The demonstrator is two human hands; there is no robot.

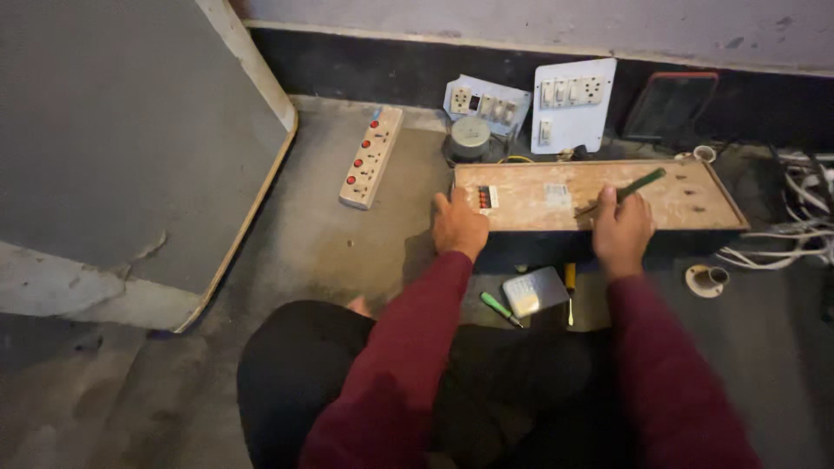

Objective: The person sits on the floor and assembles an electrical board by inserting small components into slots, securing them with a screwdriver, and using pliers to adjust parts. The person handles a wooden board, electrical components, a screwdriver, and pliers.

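Head view: a person sits cross-legged on the concrete floor (373,243) with a long wooden board box (599,195) laid flat in front of the knees.

Left hand (458,226) rests on the box's near left corner, fingers curled over the edge beside a small red-and-dark component block (486,198) — holding the box down, not lifting it. Right hand (622,230) is closed around a green-handled screwdriver (630,189), shaft angled across the top face, tip pointing left; where exactly the tip lands is blurred.

Risks, my read:
- Tip slip — the tool lies at a shallow angle on bare wood, so a push could skate it toward the left hand.
- Box shift — only one hand pins it, at one end; force at the other end could pivot it on the floor.
- Clutter — a second green screwdriver (500,307), a yellow-handled tool (570,280) and a small grey plate (535,291) lie just in front of the legs, easy to kneel on or kick.
- White cables (804,221) trail at right, near the box end; a snag could drag things.
- Switch panels (573,104) lean against the wall behind, with a power strip (371,158) to the left; can't tell if anything is live.
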